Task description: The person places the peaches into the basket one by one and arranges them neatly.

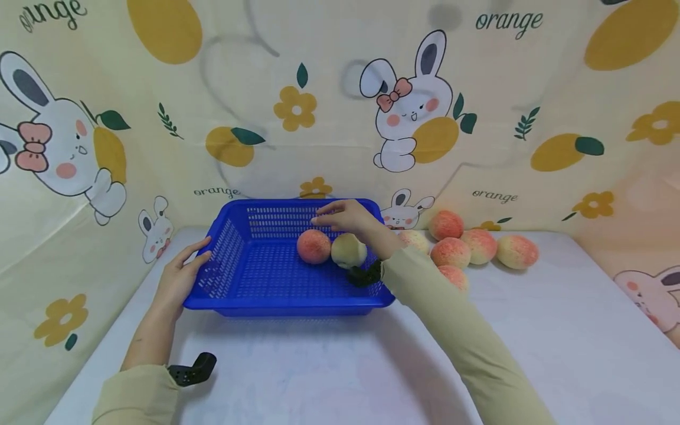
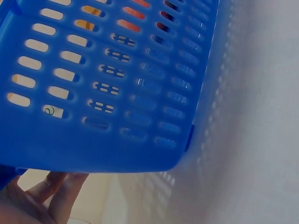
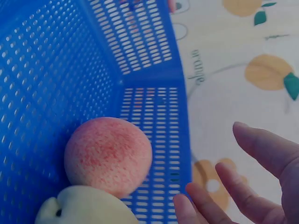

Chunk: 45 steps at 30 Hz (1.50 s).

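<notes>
In the head view a blue plastic basket (image 1: 294, 304) stands on the white table. My left hand (image 1: 177, 283) grips its left rim; in the left wrist view the fingers (image 2: 65, 196) show beside the end wall. Two peaches lie inside toward the right: a pinkish-red peach (image 1: 313, 247) and a pale yellow-green peach (image 1: 348, 251) touching it. My right hand (image 1: 347, 217) is above them near the back wall, its fingers apart and holding nothing, as the right wrist view also shows.
Right of the basket several more peaches lie grouped on the table, among them a red peach (image 1: 446, 225) at the back and a yellow-pink peach (image 1: 517, 252) at the far right. A patterned cloth (image 1: 329, 35) hangs behind the table (image 1: 319, 372).
</notes>
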Available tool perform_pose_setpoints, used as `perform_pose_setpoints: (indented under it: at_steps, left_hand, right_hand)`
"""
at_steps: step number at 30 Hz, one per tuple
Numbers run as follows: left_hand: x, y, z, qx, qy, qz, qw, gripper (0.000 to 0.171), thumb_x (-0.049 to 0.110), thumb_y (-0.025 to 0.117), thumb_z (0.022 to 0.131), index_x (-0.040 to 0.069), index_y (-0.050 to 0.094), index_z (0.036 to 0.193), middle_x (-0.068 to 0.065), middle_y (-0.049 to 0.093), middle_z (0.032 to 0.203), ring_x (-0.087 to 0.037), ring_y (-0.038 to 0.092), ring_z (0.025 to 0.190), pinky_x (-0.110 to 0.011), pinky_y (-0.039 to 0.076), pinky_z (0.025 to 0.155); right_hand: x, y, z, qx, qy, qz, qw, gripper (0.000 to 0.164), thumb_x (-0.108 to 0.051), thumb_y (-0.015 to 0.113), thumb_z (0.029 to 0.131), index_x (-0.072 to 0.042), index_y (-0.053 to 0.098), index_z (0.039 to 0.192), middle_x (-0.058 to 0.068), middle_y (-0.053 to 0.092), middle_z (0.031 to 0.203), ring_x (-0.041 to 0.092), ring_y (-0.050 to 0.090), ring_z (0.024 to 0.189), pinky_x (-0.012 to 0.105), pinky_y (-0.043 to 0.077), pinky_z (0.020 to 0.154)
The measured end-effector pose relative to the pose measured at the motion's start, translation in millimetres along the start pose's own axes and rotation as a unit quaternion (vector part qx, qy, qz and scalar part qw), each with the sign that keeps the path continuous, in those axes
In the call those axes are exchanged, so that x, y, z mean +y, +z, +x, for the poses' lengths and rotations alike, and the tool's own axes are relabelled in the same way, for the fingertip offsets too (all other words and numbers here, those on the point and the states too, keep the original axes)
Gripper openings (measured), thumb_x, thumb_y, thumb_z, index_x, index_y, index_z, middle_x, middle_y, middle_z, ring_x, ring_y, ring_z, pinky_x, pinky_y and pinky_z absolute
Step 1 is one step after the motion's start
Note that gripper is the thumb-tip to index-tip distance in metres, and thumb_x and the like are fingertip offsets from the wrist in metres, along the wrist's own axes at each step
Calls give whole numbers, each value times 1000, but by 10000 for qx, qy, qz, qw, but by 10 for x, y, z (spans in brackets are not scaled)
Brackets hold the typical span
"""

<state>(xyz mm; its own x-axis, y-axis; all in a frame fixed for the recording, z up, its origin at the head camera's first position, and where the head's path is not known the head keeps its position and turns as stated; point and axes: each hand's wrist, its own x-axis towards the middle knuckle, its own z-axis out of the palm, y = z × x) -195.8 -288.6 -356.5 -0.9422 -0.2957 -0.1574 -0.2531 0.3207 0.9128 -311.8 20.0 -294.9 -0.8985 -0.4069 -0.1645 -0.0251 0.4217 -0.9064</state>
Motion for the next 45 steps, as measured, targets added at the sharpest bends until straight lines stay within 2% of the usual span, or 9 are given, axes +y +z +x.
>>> perform_pose_setpoints:
  at_steps: [7,14,19,26,32,39,45]
  left_hand:
    - [-6,-12,10,18,-25,38,10000,55,45,43,99,26,34,149,-13,16,160,-46,24,141,-61,22,111]
    - [-23,-1,19,-22,-67,69,10000,55,45,43,99,26,33,150,-13,15,160,-47,23,141,-63,21,111]
    - [-19,-4,12,22,-116,134,9998,56,47,43,99,26,33,150,-14,14,160,-48,21,141,-63,20,111]
    - [-19,-9,-11,1,-154,85,9998,56,48,42,98,27,32,150,-14,14,160,-47,26,139,-61,25,110]
    - [-26,0,-5,-56,-165,130,9998,57,48,42,99,27,31,150,-15,13,160,-49,25,139,-63,24,109]
    - [-31,18,-5,-80,-177,80,9998,57,49,41,98,28,31,150,-15,14,160,-47,28,138,-61,27,109]
    - [-19,23,-7,-68,-131,71,9999,57,49,41,99,27,31,150,-16,15,160,-45,30,136,-59,27,109]
  right_hand:
    - [-8,-125,-132,215,-83,131,9996,39,-25,69,88,-4,63,121,13,58,131,31,54,123,37,47,100]
    - [96,-272,-204,302,-208,325,9988,39,-20,68,89,1,61,121,18,58,128,35,52,125,42,44,102]
    - [132,-402,-327,467,-187,130,9986,41,-23,67,90,-1,60,123,18,60,127,33,56,121,42,46,100]
    - [240,-611,-546,564,-60,-94,9983,42,-26,65,92,-1,58,125,20,59,127,33,57,119,39,49,97]
    - [419,-778,-751,650,-13,-238,9976,46,-31,64,92,-3,57,127,18,60,128,31,58,118,47,46,100]
    - [635,-946,-933,713,-215,-400,9964,45,-26,62,94,0,54,129,22,60,127,36,56,119,52,44,100]
    - [758,-1050,-1063,835,-115,-763,9935,47,-28,62,93,1,55,129,20,60,128,34,57,115,46,48,96]
